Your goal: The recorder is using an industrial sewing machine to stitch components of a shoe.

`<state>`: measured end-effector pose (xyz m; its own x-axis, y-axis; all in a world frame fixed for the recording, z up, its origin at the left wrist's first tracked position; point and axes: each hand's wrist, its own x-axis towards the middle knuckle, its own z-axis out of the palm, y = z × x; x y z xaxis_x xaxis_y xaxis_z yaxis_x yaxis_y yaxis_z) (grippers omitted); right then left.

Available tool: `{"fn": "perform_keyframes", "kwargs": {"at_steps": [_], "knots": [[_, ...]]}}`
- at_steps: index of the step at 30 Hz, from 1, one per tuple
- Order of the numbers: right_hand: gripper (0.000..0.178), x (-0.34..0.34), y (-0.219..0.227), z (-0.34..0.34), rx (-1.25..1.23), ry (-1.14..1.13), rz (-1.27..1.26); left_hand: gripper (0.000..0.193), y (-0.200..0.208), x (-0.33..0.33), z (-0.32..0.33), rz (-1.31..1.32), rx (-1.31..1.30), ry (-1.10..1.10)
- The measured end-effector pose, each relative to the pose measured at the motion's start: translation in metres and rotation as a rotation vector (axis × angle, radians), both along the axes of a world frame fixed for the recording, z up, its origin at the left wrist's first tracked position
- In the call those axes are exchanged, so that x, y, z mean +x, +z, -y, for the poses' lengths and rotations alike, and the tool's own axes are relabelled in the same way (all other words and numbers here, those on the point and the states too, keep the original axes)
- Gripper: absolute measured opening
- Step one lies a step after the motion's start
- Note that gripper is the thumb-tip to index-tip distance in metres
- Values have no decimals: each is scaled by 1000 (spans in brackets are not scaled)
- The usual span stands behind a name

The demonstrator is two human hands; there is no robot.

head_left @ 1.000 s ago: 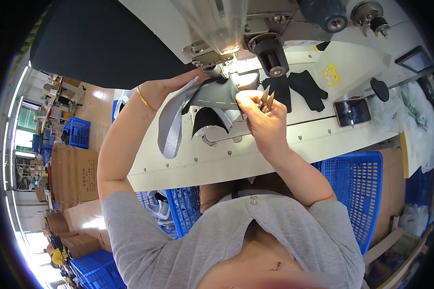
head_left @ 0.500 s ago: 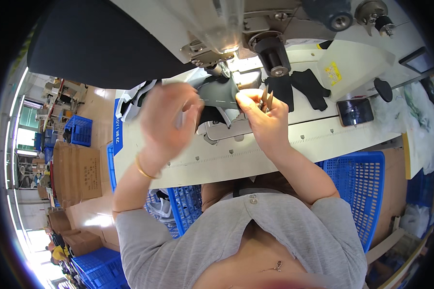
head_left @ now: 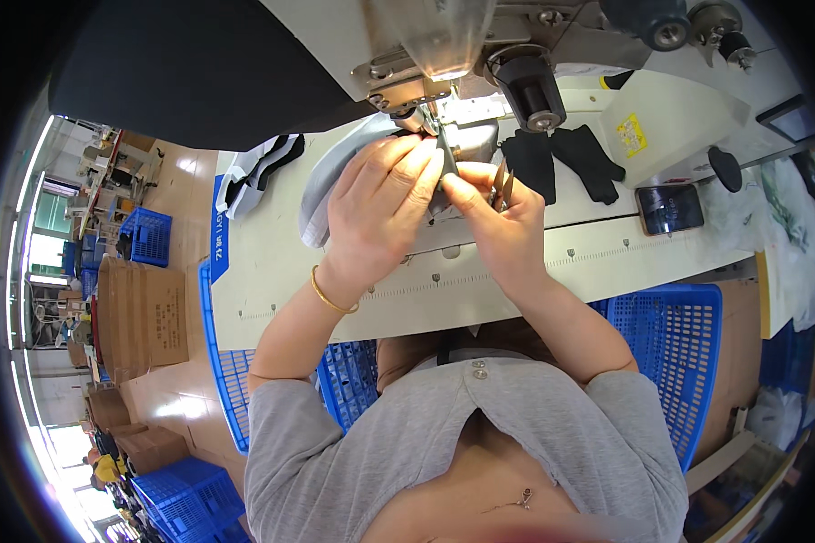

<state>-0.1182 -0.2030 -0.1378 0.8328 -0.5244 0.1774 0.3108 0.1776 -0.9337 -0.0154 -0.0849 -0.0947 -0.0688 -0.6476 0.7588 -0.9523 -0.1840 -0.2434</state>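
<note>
- The left hand point(head_left: 380, 204), raised and blurred to the left of the metal sewing head point(head_left: 407, 94) half a second ago, is now in just below that head. Its fingers bunch on a narrow, dark, matte cloth piece point(head_left: 447, 156); they cover the contact, so I cannot tell whether they pinch or only press.
- The right hand point(head_left: 507, 226) keeps its place below and to the right of the sewing head. Thumb and forefinger seem to pinch the cloth's near end, while silver, pointed thread snips point(head_left: 503, 185) sit gripped in the same fist, tips up.
- The cloth lies right under the sewing head, mostly hidden by fingers; the pale stitch line seen on it a moment ago no longer shows. With both hands on it, it looks gathered and guided from two sides instead of one.
- A long, pale grey, curved fabric strip point(head_left: 315, 213) lies left of the sewing head, beside the left hand; whether it joins the dark cloth is hidden.
- Two flat, black fabric pieces point(head_left: 530, 163) point(head_left: 589, 163) rest to the right of the sewing head on the white, ruler-marked surface point(head_left: 263, 271), unmoved.
- Farther right of it lies a dark, glossy phone point(head_left: 670, 210).
- Well left of it, white and black cut pieces point(head_left: 254, 176) sit in a loose pile.
- Farthest off, beyond the surface on the sewing head's left, stands a brown cardboard box point(head_left: 143, 317).
</note>
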Motion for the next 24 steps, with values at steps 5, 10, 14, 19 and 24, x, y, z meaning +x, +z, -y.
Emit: {"fn": "perform_keyframes", "kwargs": {"at_steps": [5,10,14,19,24], "knots": [[19,-2,-1,-3,-25,43,20,34,-5,10,-3,-68,-38,-42],[18,-1,-4,-4,-29,43,44,34,-6,13,-5,-57,-11,-67],[17,-2,0,-7,-18,27,83,35,-3,4,-4,-16,-28,-49],[17,-4,2,-5,-60,16,39,31,-4,0,-2,15,5,-81],[16,1,-6,-6,58,97,115,25,-5,0,-2,-56,-69,-87]]}}
